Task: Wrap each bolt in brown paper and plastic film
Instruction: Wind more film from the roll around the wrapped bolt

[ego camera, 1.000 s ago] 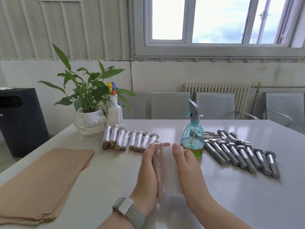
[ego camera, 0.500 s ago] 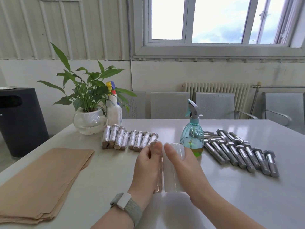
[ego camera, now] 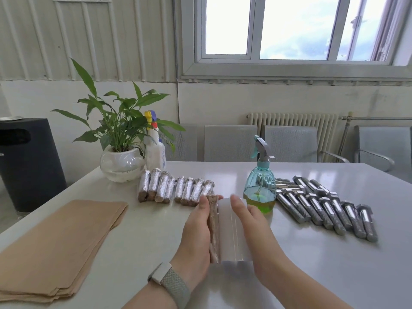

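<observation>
A bolt wrapped in brown paper (ego camera: 213, 226) lies lengthwise on the white table, at the left edge of a sheet of clear plastic film (ego camera: 231, 233). My left hand (ego camera: 196, 230) presses against the bolt's left side with straight fingers, one fingertip showing past its far end. My right hand (ego camera: 252, 221) rests flat on the film's right part. Several finished bolts in shiny film (ego camera: 176, 190) lie in a row behind my hands. Several bare steel bolts (ego camera: 327, 208) lie in a row at the right.
A stack of brown paper sheets (ego camera: 60, 244) lies at the left front. A teal spray bottle (ego camera: 259, 188) stands just behind my right hand. A potted plant (ego camera: 121, 163) and a white bottle (ego camera: 155, 150) stand at the back left. Grey chairs (ego camera: 289, 143) line the far side.
Half a second ago both hands were slightly farther from me and my left hand covered most of the bolt. Now they have come back and the bolt shows again.
</observation>
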### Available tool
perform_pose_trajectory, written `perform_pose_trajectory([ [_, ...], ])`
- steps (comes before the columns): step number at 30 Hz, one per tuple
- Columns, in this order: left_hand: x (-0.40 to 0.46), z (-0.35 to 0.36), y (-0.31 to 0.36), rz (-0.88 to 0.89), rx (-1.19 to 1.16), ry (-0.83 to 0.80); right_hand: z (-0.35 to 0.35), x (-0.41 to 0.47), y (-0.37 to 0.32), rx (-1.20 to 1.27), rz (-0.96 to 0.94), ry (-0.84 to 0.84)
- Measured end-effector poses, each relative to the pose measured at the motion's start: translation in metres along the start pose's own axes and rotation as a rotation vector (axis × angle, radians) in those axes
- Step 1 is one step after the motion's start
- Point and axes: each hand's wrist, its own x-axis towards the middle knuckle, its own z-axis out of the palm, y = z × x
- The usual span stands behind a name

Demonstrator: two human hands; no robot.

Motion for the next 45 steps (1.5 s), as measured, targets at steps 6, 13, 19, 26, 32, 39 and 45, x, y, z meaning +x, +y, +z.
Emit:
perform_pose_trajectory([
  [6,0.006,-0.008,0.005,0.107,0.259,0.027,-0.005,0.002,-0.003,-0.092,-0.115,-0.102],
  [13,-0.006,-0.001,0.004,0.129,0.144,0.039,0.007,-0.001,0.001,-0.055,-0.160,0.057],
  [19,-0.005,0.001,0.002,-0.070,-0.191,-0.068,0.004,-0.002,0.002,-0.254,-0.193,0.190],
  [26,0.002,-0.002,0.000,0.009,0.026,-0.037,-0.002,-0.001,0.000,0.135,0.041,-0.133],
  [32,0.004,-0.012,0.002,0.190,0.343,0.002,0.006,-0.002,0.004,0.040,-0.104,-0.073],
  [39,-0.002,0.000,0.004,0.269,0.243,0.077,0.011,-0.003,0.003,-0.020,-0.143,0.105],
  [45,-0.012,-0.001,0.006,-0.033,-0.084,-0.123,0.010,-0.001,0.003,-0.132,-0.158,0.113],
])
